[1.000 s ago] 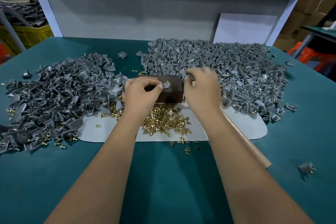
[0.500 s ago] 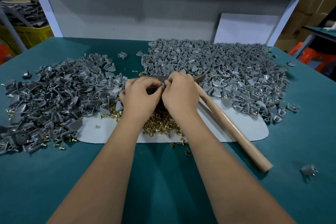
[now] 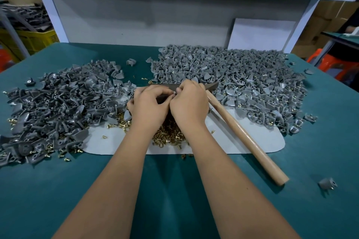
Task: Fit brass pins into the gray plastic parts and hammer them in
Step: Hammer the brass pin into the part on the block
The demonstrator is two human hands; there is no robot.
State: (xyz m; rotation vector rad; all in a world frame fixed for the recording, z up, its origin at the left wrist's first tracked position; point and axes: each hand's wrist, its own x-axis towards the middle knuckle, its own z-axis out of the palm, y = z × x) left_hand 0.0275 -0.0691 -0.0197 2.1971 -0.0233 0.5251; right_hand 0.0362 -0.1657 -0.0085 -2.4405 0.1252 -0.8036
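Note:
My left hand (image 3: 148,107) and my right hand (image 3: 189,105) meet fingertip to fingertip over a dark block (image 3: 163,97), pinching a small gray plastic part (image 3: 174,93) between them; most of the part is hidden by the fingers. Under my wrists lies a heap of brass pins (image 3: 167,134) on a white mat (image 3: 242,137). A hammer with a wooden handle (image 3: 246,137) lies on the mat right of my right hand, its dark head (image 3: 210,85) beside my fingers. Large piles of gray parts spread left (image 3: 58,106) and right (image 3: 242,79).
The green table (image 3: 174,190) carries one stray gray part (image 3: 328,183) at the front right. A white shelf frame (image 3: 174,6) and a white board (image 3: 260,35) stand behind the piles. Loose pins (image 3: 66,154) lie at the left pile's front edge.
My right hand let go of the hammer, which now lies on the mat, and moved left to meet my left hand over the block. Both hands now pinch the small part together.

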